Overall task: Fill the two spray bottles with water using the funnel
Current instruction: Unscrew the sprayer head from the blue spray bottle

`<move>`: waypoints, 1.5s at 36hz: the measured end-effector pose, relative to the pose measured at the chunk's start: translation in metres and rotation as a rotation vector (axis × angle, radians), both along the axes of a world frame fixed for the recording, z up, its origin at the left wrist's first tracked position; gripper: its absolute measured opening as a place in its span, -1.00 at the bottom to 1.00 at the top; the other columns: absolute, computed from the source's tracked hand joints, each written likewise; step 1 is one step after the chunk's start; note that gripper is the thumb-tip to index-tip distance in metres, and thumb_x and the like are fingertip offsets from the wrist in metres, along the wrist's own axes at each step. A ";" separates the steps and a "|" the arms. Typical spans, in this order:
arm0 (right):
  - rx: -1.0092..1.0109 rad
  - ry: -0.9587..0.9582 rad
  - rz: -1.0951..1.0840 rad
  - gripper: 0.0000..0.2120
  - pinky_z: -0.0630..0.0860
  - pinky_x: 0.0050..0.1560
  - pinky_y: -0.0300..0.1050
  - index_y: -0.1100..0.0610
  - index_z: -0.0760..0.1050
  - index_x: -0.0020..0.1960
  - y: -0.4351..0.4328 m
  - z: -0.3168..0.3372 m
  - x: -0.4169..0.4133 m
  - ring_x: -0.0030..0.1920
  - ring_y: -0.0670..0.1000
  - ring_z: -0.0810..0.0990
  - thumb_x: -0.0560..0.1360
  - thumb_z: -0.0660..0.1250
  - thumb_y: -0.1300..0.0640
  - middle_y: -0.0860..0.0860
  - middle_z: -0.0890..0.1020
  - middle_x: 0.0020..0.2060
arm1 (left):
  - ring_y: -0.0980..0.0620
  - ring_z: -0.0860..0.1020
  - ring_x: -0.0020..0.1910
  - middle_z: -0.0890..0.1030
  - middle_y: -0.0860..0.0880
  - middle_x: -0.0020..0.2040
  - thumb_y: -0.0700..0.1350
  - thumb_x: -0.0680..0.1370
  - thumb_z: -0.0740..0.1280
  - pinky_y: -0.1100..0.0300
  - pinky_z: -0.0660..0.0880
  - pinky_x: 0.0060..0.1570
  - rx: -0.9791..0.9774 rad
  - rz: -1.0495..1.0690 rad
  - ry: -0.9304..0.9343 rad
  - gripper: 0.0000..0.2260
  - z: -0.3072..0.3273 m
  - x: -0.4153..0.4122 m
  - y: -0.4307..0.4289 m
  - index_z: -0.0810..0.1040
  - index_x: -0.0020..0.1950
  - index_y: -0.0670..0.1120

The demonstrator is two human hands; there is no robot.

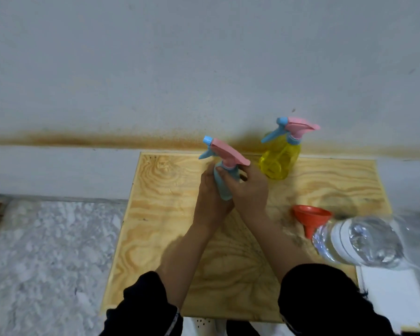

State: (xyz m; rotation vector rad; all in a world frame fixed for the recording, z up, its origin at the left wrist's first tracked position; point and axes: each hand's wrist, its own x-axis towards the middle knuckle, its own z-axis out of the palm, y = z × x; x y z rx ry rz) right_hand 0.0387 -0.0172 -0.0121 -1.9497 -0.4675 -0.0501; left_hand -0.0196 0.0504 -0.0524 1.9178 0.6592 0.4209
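Gripping the blue spray bottle [224, 193] in both hands over the plywood board [165, 214], apparently getting ready to unscrew its sprayer head.

The board is filling the middle of the scene, and a clear water bottle [359, 241] is sitting at its near right edge. The yellow spray bottle [278, 158] is standing upright at the far right, its head on. The blue bottle is being held roughly upright at far centre, its pink head [229, 154] at the top. The left hand [210, 195] is wrapping its fingers round the body, and the right hand [250, 190] is curling thumb and fingers round the neck just under the head. The coming twist is probably turning on that: the collar is lying inside the right fingers, in line with the bottle's long axis. The orange funnel [312, 213] is lying on its side just beside the water bottle, nearer the right hand.
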 end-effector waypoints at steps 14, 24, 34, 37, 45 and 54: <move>0.115 0.124 -0.055 -0.73 0.57 -0.22 0.11 0.16 0.66 -0.11 -0.048 0.031 -0.054 -0.25 0.00 0.64 0.30 0.52 0.00 0.07 0.70 -0.27 | -0.02 0.61 0.00 0.64 0.01 0.07 0.38 0.14 0.34 0.14 0.47 -0.18 0.100 -0.007 0.057 -0.18 0.044 -0.064 -0.037 0.39 0.36 0.09; 0.222 0.427 0.436 -0.74 0.44 0.01 0.01 0.26 0.52 0.09 -0.071 0.055 -0.061 -0.02 -0.01 0.50 0.46 0.31 0.14 0.32 0.59 -0.05 | 0.04 0.60 -0.06 0.63 0.03 0.00 0.34 0.10 0.45 -0.07 0.56 -0.11 0.029 -0.177 0.116 -0.19 0.060 -0.090 -0.024 0.49 0.26 -0.01; 0.417 0.423 0.156 -0.84 0.51 -0.08 -0.27 0.11 0.48 -0.10 -0.066 0.054 -0.079 -0.10 -0.09 0.60 0.43 0.39 0.33 0.12 0.60 -0.14 | 0.05 0.60 -0.07 0.62 0.07 -0.04 0.28 0.12 0.47 -0.04 0.57 -0.14 0.020 -0.185 0.054 -0.23 0.069 -0.099 -0.031 0.48 0.24 -0.04; 0.415 0.439 0.158 -0.81 0.50 -0.06 -0.28 0.05 0.55 -0.04 -0.068 0.051 -0.085 -0.09 -0.18 0.58 0.56 0.22 0.28 -0.05 0.62 -0.14 | 0.11 0.58 0.01 0.62 0.11 0.08 0.23 0.16 0.52 -0.02 0.58 -0.09 -0.002 -0.185 0.039 -0.23 0.067 -0.100 -0.031 0.45 0.31 0.04; 0.462 0.470 0.074 -0.80 0.49 -0.16 -0.31 0.18 0.53 0.04 -0.070 0.045 -0.098 -0.14 -0.20 0.58 0.45 0.41 0.15 -0.06 0.60 -0.15 | 0.11 0.60 -0.03 0.63 0.12 0.04 0.22 0.16 0.53 -0.03 0.58 -0.13 0.008 -0.188 0.030 -0.26 0.066 -0.102 -0.034 0.45 0.30 0.07; 0.562 0.562 0.044 -0.71 0.44 0.25 -0.13 0.18 0.50 0.25 -0.066 0.048 -0.098 0.24 -0.05 0.52 0.56 0.24 0.13 0.04 0.58 0.21 | 0.14 0.59 -0.04 0.62 0.15 0.03 0.21 0.16 0.52 0.00 0.57 -0.11 0.020 -0.155 0.043 -0.30 0.070 -0.099 -0.035 0.45 0.27 0.13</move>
